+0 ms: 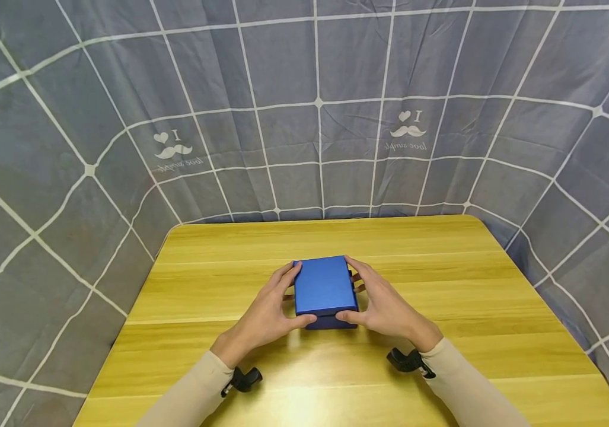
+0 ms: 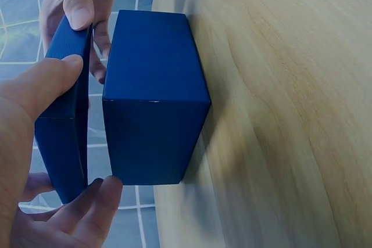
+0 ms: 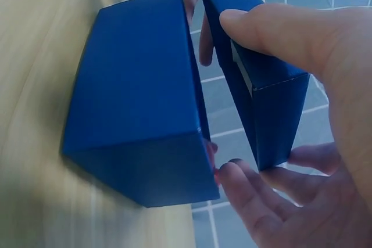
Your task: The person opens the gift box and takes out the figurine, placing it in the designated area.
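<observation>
A blue box lid (image 1: pixel 324 286) is held level by both hands over its matching blue box base (image 1: pixel 331 323), which stands on the table. My left hand (image 1: pixel 269 311) grips the lid's left side, its thumb on the near edge. On the opposite side my right hand (image 1: pixel 386 305) grips likewise, thumb also at the near edge. In the left wrist view a gap separates the lid (image 2: pixel 61 94) from the base (image 2: pixel 154 62). The right wrist view shows that gap too, with fingertips (image 3: pixel 235 181) close to the base's rim. The base's inside is hidden.
The wooden table (image 1: pixel 219 249) reaches out around the box on every side. A grey curtain with white grid lines (image 1: pixel 283 136) hangs behind the table and along both sides. Black straps with small mounts (image 1: pixel 245 379) sit on both wrists, over beige sleeves.
</observation>
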Demonstrator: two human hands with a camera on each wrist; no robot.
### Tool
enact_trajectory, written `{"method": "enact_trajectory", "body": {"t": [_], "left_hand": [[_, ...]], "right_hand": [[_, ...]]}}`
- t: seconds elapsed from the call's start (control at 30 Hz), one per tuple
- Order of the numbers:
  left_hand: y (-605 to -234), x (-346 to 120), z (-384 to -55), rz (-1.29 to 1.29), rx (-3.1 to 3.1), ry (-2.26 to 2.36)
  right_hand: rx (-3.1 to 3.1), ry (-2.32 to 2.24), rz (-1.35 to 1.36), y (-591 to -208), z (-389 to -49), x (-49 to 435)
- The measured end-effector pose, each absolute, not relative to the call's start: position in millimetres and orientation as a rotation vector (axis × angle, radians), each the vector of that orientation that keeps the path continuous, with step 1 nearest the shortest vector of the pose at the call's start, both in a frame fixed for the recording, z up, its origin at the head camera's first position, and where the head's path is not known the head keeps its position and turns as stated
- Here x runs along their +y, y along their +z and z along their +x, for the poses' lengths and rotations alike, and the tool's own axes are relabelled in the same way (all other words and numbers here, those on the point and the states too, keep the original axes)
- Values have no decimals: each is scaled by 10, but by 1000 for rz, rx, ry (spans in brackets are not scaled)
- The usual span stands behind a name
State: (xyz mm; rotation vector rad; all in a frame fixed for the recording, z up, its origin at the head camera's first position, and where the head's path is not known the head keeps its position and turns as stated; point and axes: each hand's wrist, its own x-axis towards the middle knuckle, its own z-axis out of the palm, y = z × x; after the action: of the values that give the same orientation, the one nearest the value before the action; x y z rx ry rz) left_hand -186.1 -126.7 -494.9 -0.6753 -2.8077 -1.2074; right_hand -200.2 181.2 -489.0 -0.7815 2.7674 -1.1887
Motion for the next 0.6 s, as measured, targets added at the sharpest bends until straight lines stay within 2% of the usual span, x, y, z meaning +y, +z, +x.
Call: {"method": "enact_trajectory", "body": {"t": [0.6], "left_hand": [[-4900, -1368, -1840, -705, -2715, -1340]], "right_hand": [[2681, -1354, -772, -4833, -1980, 1645]]}}
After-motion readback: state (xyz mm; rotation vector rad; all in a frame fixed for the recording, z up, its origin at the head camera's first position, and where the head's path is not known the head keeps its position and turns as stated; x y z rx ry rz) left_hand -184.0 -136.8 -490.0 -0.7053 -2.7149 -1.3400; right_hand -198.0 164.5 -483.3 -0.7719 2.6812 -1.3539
